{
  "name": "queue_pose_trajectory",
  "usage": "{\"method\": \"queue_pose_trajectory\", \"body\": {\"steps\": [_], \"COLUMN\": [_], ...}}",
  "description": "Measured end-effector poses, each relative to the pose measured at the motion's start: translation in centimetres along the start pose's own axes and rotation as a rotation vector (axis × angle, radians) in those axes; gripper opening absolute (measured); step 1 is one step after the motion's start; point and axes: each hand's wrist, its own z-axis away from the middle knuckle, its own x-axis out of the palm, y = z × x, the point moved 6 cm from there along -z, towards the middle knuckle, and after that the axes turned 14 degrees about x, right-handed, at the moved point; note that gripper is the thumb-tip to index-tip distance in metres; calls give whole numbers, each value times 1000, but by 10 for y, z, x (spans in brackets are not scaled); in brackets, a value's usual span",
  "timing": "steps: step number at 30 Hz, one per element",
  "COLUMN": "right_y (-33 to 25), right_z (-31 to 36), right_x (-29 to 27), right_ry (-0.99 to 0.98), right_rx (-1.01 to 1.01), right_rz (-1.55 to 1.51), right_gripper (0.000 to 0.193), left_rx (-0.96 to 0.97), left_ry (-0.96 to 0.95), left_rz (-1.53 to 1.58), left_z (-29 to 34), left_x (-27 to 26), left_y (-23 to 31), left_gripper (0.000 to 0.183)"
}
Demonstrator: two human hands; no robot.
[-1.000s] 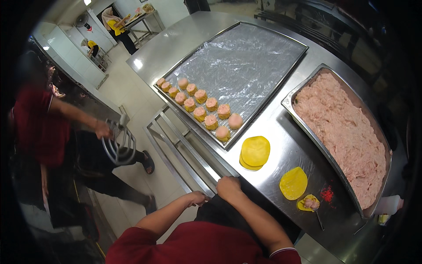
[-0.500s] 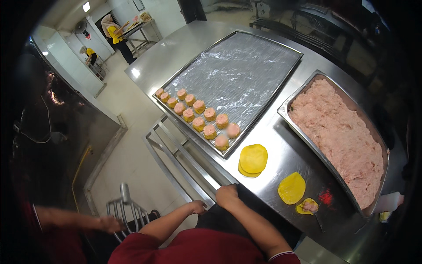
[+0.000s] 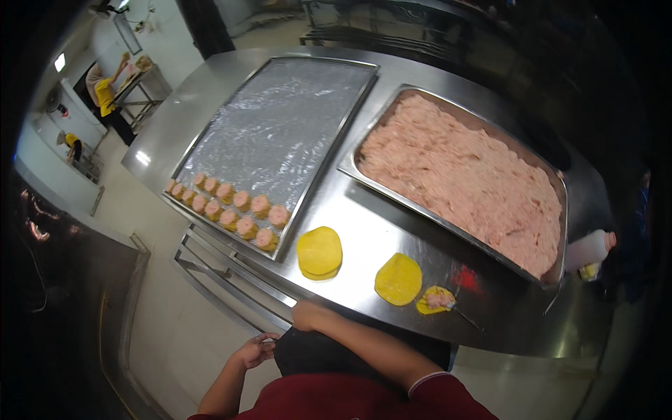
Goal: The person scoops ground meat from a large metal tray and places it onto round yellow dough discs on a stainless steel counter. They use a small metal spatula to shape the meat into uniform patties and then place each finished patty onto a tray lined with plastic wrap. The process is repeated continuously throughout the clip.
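Observation:
My right hand is closed on the upper edge of a black apron at the table's near edge; its fingertips are mostly hidden. Lower and to its left, my left hand has bent fingers that meet the apron's left edge in what looks like a pinch. Beyond my hands lies a small stack of round yellow dough wrappers. More wrappers sit to the right, beside a single wrapper with pink minced meat and a thin metal spreader on it.
A film-lined metal tray carries several meat-topped dumplings at its near end. At right stands a deep steel pan of minced meat. Behind its near corner is a plastic bottle. Red powder marks the table. A metal rack stands below.
My view has swung right, so the table's contents appear farther left. Another person's arm at the lower left has gone from view. Both my hands stay by the apron.

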Motion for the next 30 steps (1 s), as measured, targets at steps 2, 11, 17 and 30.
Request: {"method": "queue_pose_trajectory", "body": {"steps": [2, 11, 17, 30], "right_y": [-2, 3, 5, 15], "right_z": [3, 4, 13, 14], "right_x": [3, 3, -5, -12], "right_ry": [2, 126, 110, 71], "right_rx": [11, 63, 119, 117], "right_rz": [-17, -26, -72, 32], "right_gripper": [28, 24, 24, 24], "left_rx": [63, 529, 288, 96], "left_ry": [-3, 23, -134, -301], "left_rz": [-141, -1211, -212, -353], "left_z": [6, 13, 47, -18], "left_x": [2, 43, 34, 65], "left_y": [1, 27, 27, 26], "left_gripper": [42, 44, 41, 65]}}
